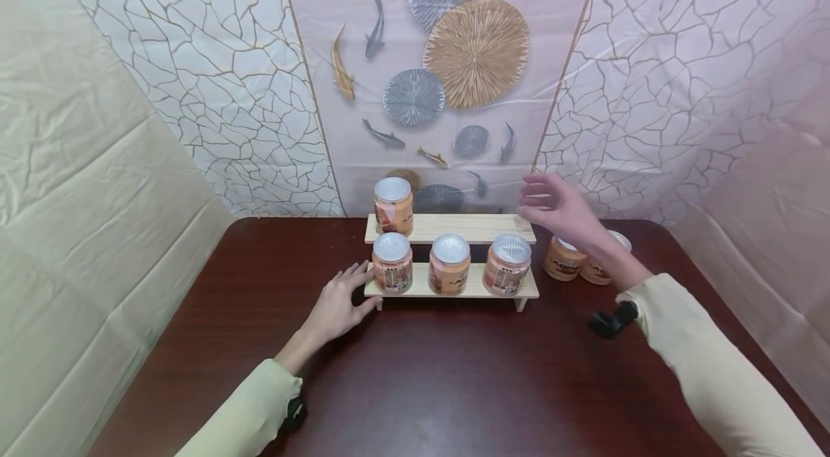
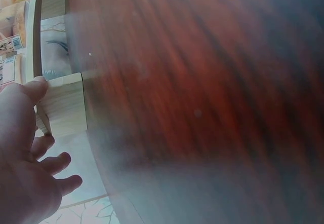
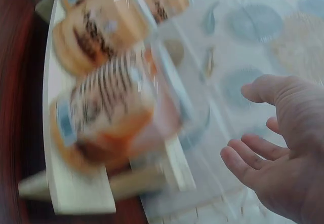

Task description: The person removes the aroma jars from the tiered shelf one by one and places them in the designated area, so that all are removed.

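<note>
A two-tier wooden stand (image 1: 473, 228) carries jars with silver lids and orange labels. One jar (image 1: 393, 215) is at the left of the upper board. On the lower board are a left jar (image 1: 392, 269), a middle jar (image 1: 449, 271) and a right jar (image 1: 507, 271). My left hand (image 1: 338, 302) holds the lower board's left end, thumb at the front edge and fingers behind; the wooden end (image 2: 66, 105) shows beside the thumb. My right hand (image 1: 558, 208) hovers by the upper board's right end, fingers loosely bent with nothing between them.
Two more jars, one (image 1: 563, 259) in front of another (image 1: 596, 269), stand on the dark wooden table (image 1: 441, 370) right of the stand, partly behind the right forearm. A patterned cloth (image 1: 447, 147) hangs behind the table, and pale cloth walls (image 1: 752, 241) flank it.
</note>
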Motion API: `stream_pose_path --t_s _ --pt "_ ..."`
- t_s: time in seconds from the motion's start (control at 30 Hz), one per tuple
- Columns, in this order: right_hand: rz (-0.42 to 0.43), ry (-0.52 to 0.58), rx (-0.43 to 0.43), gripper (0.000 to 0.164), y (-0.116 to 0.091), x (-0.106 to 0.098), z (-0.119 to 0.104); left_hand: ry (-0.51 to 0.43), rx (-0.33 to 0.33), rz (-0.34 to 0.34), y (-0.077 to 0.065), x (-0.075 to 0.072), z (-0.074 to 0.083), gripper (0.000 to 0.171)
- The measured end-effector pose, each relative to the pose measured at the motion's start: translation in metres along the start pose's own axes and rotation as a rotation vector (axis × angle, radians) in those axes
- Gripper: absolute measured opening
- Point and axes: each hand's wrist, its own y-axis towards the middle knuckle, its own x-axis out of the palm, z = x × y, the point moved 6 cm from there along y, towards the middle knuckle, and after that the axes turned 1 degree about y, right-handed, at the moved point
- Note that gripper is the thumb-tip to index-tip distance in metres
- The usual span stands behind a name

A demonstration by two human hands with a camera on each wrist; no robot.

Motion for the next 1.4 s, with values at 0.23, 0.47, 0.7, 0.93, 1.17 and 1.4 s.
stream_pose_path --t_s 0.23,0.47,0.7,0.93,1.17,1.4 --pt "-0.072 0.084 0.008 0.062 0.020 0.036 -0.018 0.013 0.014 0.016 0.000 0.000 0.000 0.049" --pt "-0.123 0.143 -0.003 0.062 0.035 0.066 -0.031 0.014 0.044 0.033 0.000 0.000 0.000 0.049" --pt "-0.170 0.169 0.008 0.063 0.045 0.092 -0.042 0.014 0.030 0.022 0.000 0.001 0.000 0.049" --pt "-0.197 0.181 0.006 0.066 0.055 0.113 -0.049 0.022 0.033 0.025 0.000 0.000 0.001 0.050" --pt "-0.184 0.197 0.013 0.068 0.060 0.131 -0.050 0.019 0.014 0.001 0.001 0.000 0.001 0.050" --pt "-0.169 0.183 0.021 0.071 0.066 0.145 -0.051 0.015 0.022 0.014 0.000 0.000 0.001 0.049"
